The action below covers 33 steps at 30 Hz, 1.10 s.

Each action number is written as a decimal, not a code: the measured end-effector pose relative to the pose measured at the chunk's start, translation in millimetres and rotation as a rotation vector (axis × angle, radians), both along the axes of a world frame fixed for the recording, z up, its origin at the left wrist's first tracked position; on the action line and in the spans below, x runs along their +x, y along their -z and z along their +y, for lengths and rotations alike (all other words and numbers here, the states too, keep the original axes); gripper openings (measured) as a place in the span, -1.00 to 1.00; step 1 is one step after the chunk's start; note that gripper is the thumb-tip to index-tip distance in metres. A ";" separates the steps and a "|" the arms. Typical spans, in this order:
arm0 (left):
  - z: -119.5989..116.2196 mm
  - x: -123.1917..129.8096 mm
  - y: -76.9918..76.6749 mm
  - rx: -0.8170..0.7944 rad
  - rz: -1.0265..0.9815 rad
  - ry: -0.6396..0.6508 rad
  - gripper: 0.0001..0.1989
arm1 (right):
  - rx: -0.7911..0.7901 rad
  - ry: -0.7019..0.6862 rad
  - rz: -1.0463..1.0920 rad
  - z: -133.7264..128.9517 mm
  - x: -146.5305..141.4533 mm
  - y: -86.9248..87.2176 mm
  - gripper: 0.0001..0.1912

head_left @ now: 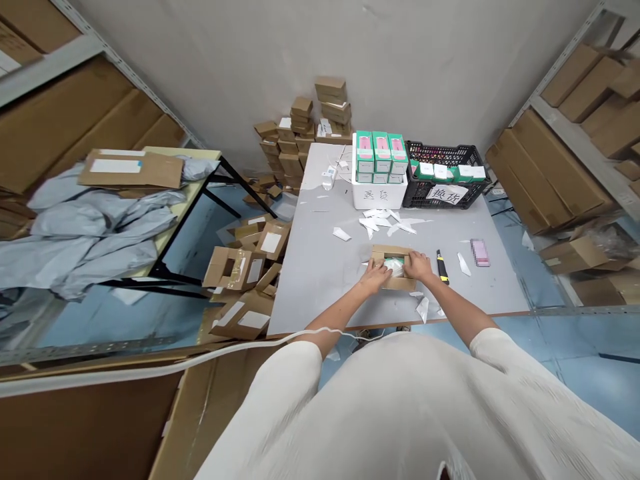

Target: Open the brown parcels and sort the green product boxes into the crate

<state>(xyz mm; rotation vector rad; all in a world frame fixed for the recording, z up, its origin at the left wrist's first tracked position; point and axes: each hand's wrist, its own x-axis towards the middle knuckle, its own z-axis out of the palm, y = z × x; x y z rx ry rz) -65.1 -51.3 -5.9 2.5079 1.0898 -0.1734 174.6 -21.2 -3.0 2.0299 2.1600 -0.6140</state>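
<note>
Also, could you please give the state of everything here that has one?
Carton: open, between left hand and right hand
White bin: open-topped, full
Black crate: open-topped, partly filled
Cutter: lying down, blade unclear
Paper scraps: torn, scattered
Floor cartons: heaped, some open
Grey bags: piled, seals unclear

Handwritten in black on the front of the white bin (364, 199): “退货”. Handwritten on the paper label (447, 194) of the black crate (416, 198): “换货”. On the stacked green-and-white boxes (381, 155), too small to read.
</note>
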 end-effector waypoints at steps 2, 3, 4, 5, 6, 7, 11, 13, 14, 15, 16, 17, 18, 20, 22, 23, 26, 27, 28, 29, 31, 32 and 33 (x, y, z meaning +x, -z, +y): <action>-4.1 -6.5 0.9 0.061 0.010 -0.047 -0.15 | 0.006 -0.001 -0.005 -1.9 -1.6 -3.0 -0.51; -7.5 -11.4 0.4 0.094 0.015 -0.078 -0.15 | 0.008 -0.002 -0.006 -2.8 -2.4 -4.1 -0.51; -11.3 -16.7 -0.9 0.122 0.024 -0.124 -0.14 | 0.009 -0.003 -0.006 -3.7 -3.4 -4.8 -0.51; -14.7 -21.9 -2.8 0.146 0.038 -0.188 -0.11 | 0.008 -0.001 -0.006 -4.5 -4.5 -5.3 -0.51; -17.1 -26.4 -5.2 0.161 0.056 -0.251 -0.08 | 0.006 0.003 -0.008 -5.1 -5.6 -5.6 -0.50; -18.0 -29.8 -7.8 0.162 0.074 -0.298 -0.03 | 0.003 0.009 -0.010 -5.6 -6.9 -5.8 -0.48; -3.3 -31.9 -16.7 0.061 0.118 -0.361 0.18 | -0.004 0.026 -0.025 -6.0 -10.0 -5.8 -0.42; 11.9 -28.8 -18.1 -0.006 0.118 -0.356 0.27 | -0.003 0.026 -0.034 -5.7 -9.8 -5.2 -0.43; 19.7 -27.3 -17.9 -0.028 0.119 -0.350 0.32 | -0.002 0.028 -0.038 -5.6 -9.4 -4.8 -0.44; 27.0 -26.0 -17.2 -0.045 0.123 -0.341 0.36 | -0.003 0.030 -0.040 -5.5 -9.1 -4.2 -0.45; 33.3 -25.1 -16.1 -0.064 0.130 -0.327 0.39 | -0.004 0.034 -0.041 -5.5 -9.1 -3.5 -0.45; 38.4 -24.7 -14.8 -0.082 0.140 -0.311 0.40 | -0.005 0.039 -0.041 -5.7 -9.5 -2.9 -0.43; 42.1 -24.7 -13.4 -0.099 0.149 -0.298 0.40 | -0.007 0.045 -0.041 -5.9 -10.4 -2.5 -0.41; 45.4 -25.8 -10.8 -0.124 0.154 -0.282 0.39 | -0.012 0.060 -0.044 -6.4 -13.1 -2.7 -0.38; 44.4 -27.9 -9.1 -0.129 0.140 -0.284 0.37 | -0.022 0.077 -0.037 -6.8 -14.9 -5.0 -0.39; 42.9 -29.1 -8.5 -0.128 0.128 -0.287 0.35 | -0.031 0.082 -0.024 -7.0 -14.5 -6.9 -0.41; 37.5 -32.2 -7.0 -0.118 0.085 -0.310 0.32 | -0.042 0.072 0.076 -8.4 -3.1 -13.6 -0.44; 36.0 -32.8 -6.4 -0.117 0.070 -0.321 0.32 | -0.031 0.063 0.121 -9.5 4.2 -15.4 -0.43; 34.8 -33.1 -5.6 -0.117 0.054 -0.333 0.32 | -0.004 0.056 0.165 -11.0 12.9 -16.5 -0.39; 33.8 -33.2 -4.7 -0.120 0.041 -0.345 0.32 | 0.033 0.055 0.196 -12.9 22.4 -16.9 -0.34; 32.6 -32.9 -2.8 -0.127 0.019 -0.363 0.33 | 0.095 0.070 0.190 -17.4 40.8 -15.0 -0.25; 32.2 -32.6 -1.8 -0.130 0.011 -0.369 0.33 | 0.111 0.085 0.166 -19.7 48.4 -12.8 -0.22; 31.9 -32.5 -1.0 -0.130 0.006 -0.374 0.33 | 0.126 0.110 0.128 -22.0 54.4 -9.9 -0.21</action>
